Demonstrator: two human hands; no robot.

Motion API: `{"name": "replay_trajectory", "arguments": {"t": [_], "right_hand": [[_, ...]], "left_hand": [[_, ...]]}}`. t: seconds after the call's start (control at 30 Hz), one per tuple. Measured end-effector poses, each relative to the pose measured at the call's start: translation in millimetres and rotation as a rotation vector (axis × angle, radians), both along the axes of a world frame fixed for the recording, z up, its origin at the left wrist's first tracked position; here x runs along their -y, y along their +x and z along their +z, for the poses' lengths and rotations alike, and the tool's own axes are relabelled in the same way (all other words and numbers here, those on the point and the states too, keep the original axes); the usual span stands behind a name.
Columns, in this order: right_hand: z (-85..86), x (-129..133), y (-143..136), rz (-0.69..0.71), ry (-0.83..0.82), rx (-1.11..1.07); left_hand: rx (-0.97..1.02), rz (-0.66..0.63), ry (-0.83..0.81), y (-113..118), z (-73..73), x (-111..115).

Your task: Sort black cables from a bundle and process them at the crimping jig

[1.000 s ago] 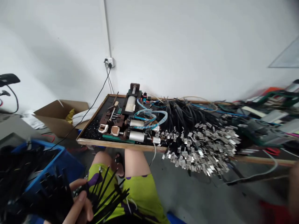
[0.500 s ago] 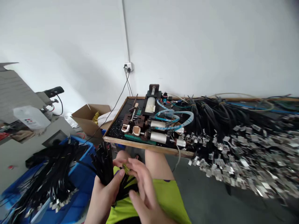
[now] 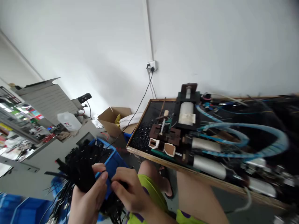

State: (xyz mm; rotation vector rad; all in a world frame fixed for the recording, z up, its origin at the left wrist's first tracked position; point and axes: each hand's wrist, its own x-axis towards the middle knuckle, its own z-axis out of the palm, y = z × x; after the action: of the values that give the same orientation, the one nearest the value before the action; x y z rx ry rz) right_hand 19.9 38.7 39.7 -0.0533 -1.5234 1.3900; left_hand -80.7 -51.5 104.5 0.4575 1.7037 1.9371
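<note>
My left hand (image 3: 90,194) is closed around a thick bundle of black cables (image 3: 78,168), whose cut ends fan out to the upper left. Close beside it, my right hand (image 3: 129,186) has its fingers curled in a pinch on a thin black strip (image 3: 108,178) that runs between the two hands. The lower part of the bundle hangs beneath my hands and is partly hidden by them. Both hands are over a blue bin (image 3: 115,160) with more black cables in and around it.
A wood-edged bench (image 3: 149,157) on the right carries a fixture with metal cylinders (image 3: 209,166) and blue air hoses (image 3: 254,126). Behind the bin stand a cardboard box (image 3: 108,124) and a white plastic jug (image 3: 69,121). A wall socket (image 3: 152,66) has cords hanging from it.
The view has swung left. Both hands have moved left with the cable bundle, from above the lap to over the blue bin. The right hand's fingers have closed from a looser spread.
</note>
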Motion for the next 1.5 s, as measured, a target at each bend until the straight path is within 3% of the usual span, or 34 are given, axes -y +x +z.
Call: {"name": "replay_trajectory", "arguments": {"t": [0.13, 0.27, 0.57, 0.8, 1.03, 1.2, 1.5], "right_hand": [[-18.1, -20.0, 10.2, -0.014, -0.072, -0.021], [-34.6, -29.8, 28.9, -0.078, -0.301, -0.037], [-38.2, -45.1, 50.9, -0.236, -0.713, -0.078], [-40.5, -48.7, 65.7, -0.111, -0.767, 0.029], [-42.9, -47.8, 62.5, -0.1, -0.897, -0.212], [-53.2, -53.5, 59.7, -0.001, -1.045, -0.286], [-60.9, -63.4, 65.2, 0.175, -1.046, -0.394]], "left_hand": [[-0.034, -0.118, -0.036, 10.1, 2.2, -29.2], [0.001, -0.144, -0.05, 24.0, -2.7, -53.7], [-0.014, -0.22, 0.083, 59.4, -18.5, -88.7], [-0.07, -0.269, 0.031, 64.6, -18.4, -97.1], [-0.128, -0.276, 0.074, 76.1, -19.4, -102.2], [-0.145, -0.254, 0.078, 93.7, -21.7, -105.7], [-0.097, -0.345, 0.174, 103.8, -31.2, -107.2]]}}
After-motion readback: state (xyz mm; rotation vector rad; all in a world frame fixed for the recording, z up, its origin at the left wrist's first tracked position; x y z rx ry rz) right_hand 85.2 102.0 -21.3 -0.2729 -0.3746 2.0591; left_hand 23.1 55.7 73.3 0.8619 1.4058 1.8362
